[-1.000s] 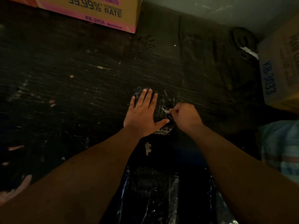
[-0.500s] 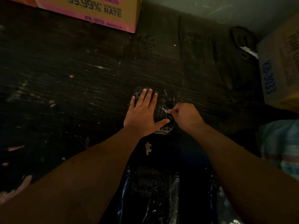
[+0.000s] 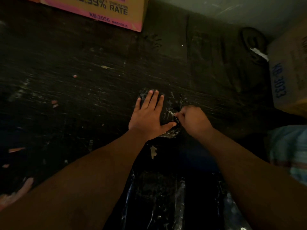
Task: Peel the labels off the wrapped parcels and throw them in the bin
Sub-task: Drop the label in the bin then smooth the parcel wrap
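A small parcel [image 3: 172,103] wrapped in shiny black plastic lies on the dark, scratched table [image 3: 83,97]. My left hand [image 3: 147,115] lies flat on the parcel's left part with the fingers spread, pressing it down. My right hand [image 3: 194,120] is curled at the parcel's right edge, its fingertips pinched on a small pale bit of label or tape [image 3: 172,113] on the wrap. Most of the parcel is hidden under my hands. A black plastic bin bag [image 3: 157,196] hangs open below the table's near edge, between my forearms.
A pink and yellow carton [image 3: 103,10] stands at the back. Another brown carton [image 3: 289,72] stands at the right, with a dark roll of tape [image 3: 252,42] beside it. Small paper scraps [image 3: 54,103] litter the table. Striped cloth [image 3: 289,155] shows at the right edge.
My right hand's fingertips have shifted slightly along the parcel's right edge while staying pinched. My left hand has stayed flat on the parcel.
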Available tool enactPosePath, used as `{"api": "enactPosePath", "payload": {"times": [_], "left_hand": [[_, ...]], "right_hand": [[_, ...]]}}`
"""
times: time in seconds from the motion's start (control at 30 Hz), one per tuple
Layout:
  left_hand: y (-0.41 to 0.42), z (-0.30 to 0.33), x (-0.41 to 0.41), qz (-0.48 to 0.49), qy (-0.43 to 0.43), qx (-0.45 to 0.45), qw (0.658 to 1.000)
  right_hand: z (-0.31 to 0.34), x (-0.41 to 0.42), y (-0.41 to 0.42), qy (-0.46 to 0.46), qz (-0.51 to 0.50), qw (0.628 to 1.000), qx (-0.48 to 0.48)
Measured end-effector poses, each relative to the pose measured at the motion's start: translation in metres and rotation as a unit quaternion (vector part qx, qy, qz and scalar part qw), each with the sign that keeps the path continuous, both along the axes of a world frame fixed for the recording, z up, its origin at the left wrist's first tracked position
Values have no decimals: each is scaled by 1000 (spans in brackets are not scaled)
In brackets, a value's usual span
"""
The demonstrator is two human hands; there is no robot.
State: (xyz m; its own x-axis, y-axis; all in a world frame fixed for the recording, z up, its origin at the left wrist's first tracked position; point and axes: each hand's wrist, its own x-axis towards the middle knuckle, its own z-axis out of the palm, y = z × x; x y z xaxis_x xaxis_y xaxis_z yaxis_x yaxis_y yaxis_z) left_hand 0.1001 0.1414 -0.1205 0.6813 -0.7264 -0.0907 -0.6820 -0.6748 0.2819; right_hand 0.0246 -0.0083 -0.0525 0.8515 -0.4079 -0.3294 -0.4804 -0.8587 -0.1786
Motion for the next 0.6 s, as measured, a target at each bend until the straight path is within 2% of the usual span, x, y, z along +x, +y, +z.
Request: {"api": "enactPosePath", "payload": {"times": [0.13, 0.2, 0.3, 0.4, 0.6], "left_hand": [[0, 1, -1, 1, -5, -2, 1000], [0, 1, -1, 0, -6, -3, 1000], [0, -1, -1, -1, -7, -6, 1000], [0, -1, 0, 0, -6, -7, 1000], [1, -1, -1, 2, -8, -14, 1000]], "right_hand": [[2, 0, -2, -26, -62, 996, 51], [2, -2, -5, -21, -61, 995, 71], [0, -3, -3, -4, -16, 999, 38], [-2, -2, 2, -22, -21, 999, 18], [-2, -8, -5, -60, -107, 985, 125]]}}
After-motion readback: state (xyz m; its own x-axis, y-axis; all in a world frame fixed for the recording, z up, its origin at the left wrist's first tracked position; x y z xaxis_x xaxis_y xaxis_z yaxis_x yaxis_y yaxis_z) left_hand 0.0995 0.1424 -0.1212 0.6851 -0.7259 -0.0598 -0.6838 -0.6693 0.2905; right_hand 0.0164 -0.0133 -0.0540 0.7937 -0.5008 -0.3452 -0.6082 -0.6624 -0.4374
